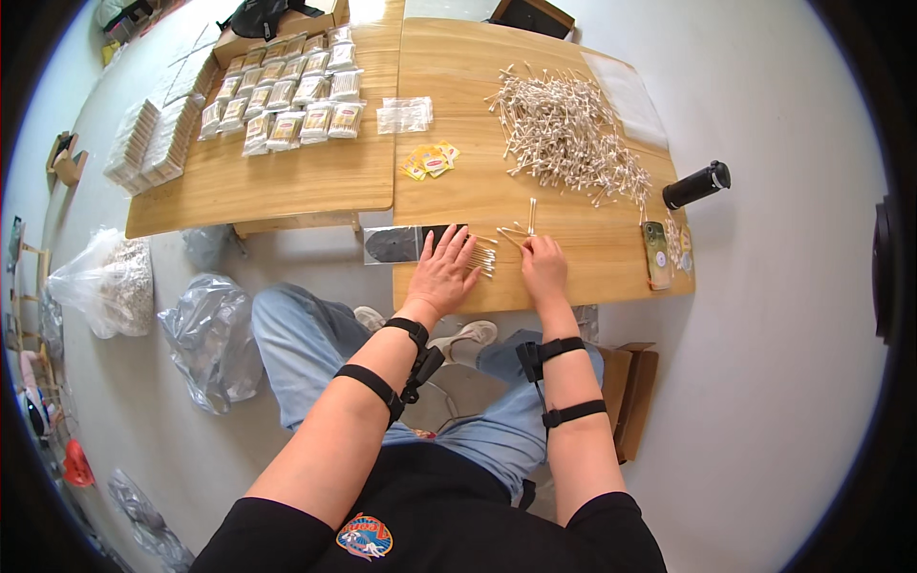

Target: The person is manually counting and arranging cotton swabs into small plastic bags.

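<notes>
My left hand (pixel 441 272) lies flat, fingers spread, across a black sheet with a clear plastic sleeve (pixel 392 245) and the near ends of a small row of cotton swabs (pixel 486 258). To its right, my right hand (pixel 544 269) is closed in a pinch at the end of a cotton swab (pixel 509 239); its fingertips are partly hidden. A pair of loose swabs (pixel 532 212) lies just beyond those fingers. Farther off on the same table spreads a large heap of cotton swabs (pixel 564 129).
Small printed cards (pixel 432 160) and clear bags (pixel 405 115) lie left of the heap. Filled swab packs (pixel 287 131) cover part of the left table. A black bottle (pixel 697 185) and a phone (pixel 657 256) rest near the right edge. Plastic bags (pixel 212 334) sit on the floor.
</notes>
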`<act>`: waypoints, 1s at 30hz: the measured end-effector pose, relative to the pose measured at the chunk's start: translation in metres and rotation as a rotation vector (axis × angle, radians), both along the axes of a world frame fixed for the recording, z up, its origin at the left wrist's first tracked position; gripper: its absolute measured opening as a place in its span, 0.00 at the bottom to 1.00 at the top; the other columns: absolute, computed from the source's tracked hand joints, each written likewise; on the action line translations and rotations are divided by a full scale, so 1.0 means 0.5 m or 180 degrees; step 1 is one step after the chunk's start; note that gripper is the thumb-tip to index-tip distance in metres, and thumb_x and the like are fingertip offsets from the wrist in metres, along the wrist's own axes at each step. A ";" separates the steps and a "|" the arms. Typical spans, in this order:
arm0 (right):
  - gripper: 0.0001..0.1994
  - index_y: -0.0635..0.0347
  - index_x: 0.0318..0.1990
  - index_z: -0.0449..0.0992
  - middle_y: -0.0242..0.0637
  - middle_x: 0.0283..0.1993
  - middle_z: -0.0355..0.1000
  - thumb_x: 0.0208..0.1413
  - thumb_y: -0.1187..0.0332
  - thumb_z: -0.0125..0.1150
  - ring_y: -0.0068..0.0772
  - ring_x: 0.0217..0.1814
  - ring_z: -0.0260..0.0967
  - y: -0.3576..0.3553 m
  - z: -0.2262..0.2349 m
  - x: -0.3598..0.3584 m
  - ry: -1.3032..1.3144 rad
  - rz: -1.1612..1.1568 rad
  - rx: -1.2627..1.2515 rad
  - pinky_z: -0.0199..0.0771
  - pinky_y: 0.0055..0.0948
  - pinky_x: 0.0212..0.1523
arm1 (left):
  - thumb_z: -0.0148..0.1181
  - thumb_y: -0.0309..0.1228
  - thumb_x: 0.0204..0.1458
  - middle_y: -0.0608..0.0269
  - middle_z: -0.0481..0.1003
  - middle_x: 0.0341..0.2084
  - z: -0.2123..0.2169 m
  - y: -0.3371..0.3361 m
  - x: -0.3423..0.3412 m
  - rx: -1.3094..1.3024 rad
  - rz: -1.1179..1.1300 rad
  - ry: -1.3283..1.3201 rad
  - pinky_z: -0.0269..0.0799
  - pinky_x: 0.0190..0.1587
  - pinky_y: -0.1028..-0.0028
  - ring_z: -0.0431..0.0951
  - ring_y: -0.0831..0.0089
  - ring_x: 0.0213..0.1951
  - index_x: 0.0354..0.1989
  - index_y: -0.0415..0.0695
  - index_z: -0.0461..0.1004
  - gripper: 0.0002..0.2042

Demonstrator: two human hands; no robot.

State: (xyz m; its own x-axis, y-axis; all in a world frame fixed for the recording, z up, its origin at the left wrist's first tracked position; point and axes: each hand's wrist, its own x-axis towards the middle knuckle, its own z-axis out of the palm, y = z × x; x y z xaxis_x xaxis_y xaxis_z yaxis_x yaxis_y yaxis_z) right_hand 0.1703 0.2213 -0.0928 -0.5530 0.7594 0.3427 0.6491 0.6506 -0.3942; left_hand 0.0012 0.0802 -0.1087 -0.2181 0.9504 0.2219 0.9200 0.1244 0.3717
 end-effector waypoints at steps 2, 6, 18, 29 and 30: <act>0.02 0.56 0.31 0.76 0.40 0.34 0.73 0.51 0.72 0.63 0.46 0.41 0.71 0.005 -0.005 -0.025 0.0003 0.0092 0.0002 0.72 0.43 0.42 | 0.50 0.48 0.61 0.57 0.59 0.69 -0.003 0.002 0.003 -0.0076 -0.0039 -0.0047 0.39 0.73 0.53 0.52 0.61 0.73 0.66 0.44 0.64 0.29; 0.01 0.57 0.31 0.76 0.39 0.33 0.73 0.51 0.73 0.62 0.46 0.41 0.72 -0.008 0.010 -0.076 -0.0112 0.0419 -0.0120 0.72 0.43 0.43 | 0.50 0.47 0.60 0.55 0.58 0.69 -0.004 -0.001 0.000 -0.0148 -0.0063 -0.0173 0.41 0.74 0.54 0.52 0.60 0.72 0.66 0.44 0.63 0.28; 0.26 0.65 0.63 0.66 0.50 0.65 0.65 0.57 0.67 0.59 0.51 0.71 0.58 -0.109 -0.008 -0.019 -0.0152 0.0487 0.0254 0.58 0.46 0.69 | 0.46 0.51 0.62 0.52 0.52 0.72 -0.005 0.001 0.004 -0.0048 -0.0004 -0.0036 0.39 0.74 0.56 0.48 0.61 0.74 0.70 0.46 0.59 0.31; 0.33 0.64 0.73 0.50 0.47 0.78 0.46 0.65 0.55 0.44 0.42 0.81 0.37 -0.105 -0.038 -0.079 -0.1414 0.0446 0.0122 0.32 0.47 0.78 | 0.40 0.50 0.65 0.53 0.52 0.73 -0.005 0.002 0.001 -0.0250 -0.0171 0.0153 0.38 0.74 0.56 0.47 0.63 0.74 0.70 0.41 0.57 0.31; 0.32 0.64 0.73 0.51 0.46 0.78 0.46 0.66 0.56 0.44 0.42 0.81 0.38 -0.103 -0.041 -0.079 -0.1217 0.0497 0.0054 0.32 0.47 0.78 | 0.39 0.50 0.65 0.53 0.52 0.73 -0.005 0.002 0.001 -0.0272 -0.0159 0.0171 0.38 0.74 0.56 0.47 0.63 0.75 0.70 0.41 0.57 0.31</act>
